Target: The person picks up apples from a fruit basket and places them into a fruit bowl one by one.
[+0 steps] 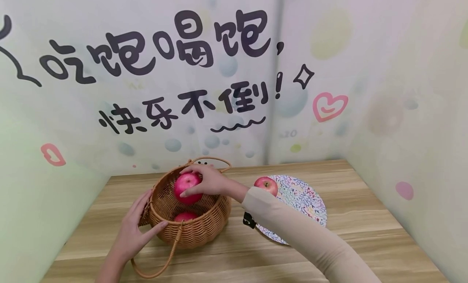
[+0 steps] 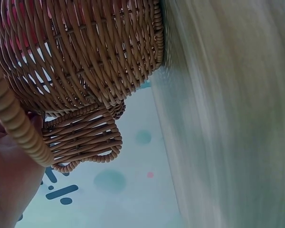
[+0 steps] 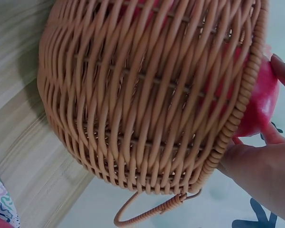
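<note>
I read wall writing (image 1: 157,51), 吃饱喝饱, w/ 快乐不倒! in a 2nd line below. My L grip (image 1: 133,230) is spread wide against the basket's (image 1: 201,234) left side, thumb at the rim. 2nd apple (image 1: 185,218) lies inside, by the near wall. My R grip (image 1: 210,180) holds an apple (image 1: 185,183) betw. thumb & fingers, at the basket's mouth, partly above the rim per R wrist cam. 3rd apple (image 1: 265,185) sits at the L edge of a squiggle-print disc (image 1: 305,195) on the tabletop (image 1: 360,193), next to my R sleeve (image 1: 303,232).
</note>
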Demonstrator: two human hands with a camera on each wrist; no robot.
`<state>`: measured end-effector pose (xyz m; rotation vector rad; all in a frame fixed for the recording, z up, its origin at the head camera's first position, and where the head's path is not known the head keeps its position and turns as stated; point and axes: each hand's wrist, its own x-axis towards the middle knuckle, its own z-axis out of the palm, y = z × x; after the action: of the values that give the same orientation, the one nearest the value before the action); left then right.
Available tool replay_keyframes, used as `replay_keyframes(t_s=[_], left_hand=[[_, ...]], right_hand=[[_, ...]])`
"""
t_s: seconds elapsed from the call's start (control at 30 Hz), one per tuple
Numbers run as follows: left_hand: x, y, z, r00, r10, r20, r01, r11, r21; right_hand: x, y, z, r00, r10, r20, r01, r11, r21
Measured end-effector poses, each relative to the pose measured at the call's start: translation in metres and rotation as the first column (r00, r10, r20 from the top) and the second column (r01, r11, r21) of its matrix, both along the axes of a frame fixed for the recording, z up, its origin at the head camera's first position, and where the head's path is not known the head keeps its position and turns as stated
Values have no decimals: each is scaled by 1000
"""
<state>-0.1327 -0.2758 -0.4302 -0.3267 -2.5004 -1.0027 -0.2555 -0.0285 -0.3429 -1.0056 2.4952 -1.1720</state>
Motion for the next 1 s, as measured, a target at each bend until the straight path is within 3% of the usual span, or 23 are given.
replay_keyframes(t_s=[0.27, 0.6, 1.0], left_hand=[[0, 0, -1, 1000, 6, -13, -6, 1000, -9], [-5, -1, -7, 994, -36, -100, 37, 999, 1], [-2, -1, -6, 999, -14, -39, 14, 1000, 2]], right_hand=[[6, 5, 8, 999, 26, 35, -25, 999, -30], [10, 16, 16, 999, 34, 34, -31, 995, -94], [11, 29, 22, 1000, -7, 25, 9, 996, -85]])
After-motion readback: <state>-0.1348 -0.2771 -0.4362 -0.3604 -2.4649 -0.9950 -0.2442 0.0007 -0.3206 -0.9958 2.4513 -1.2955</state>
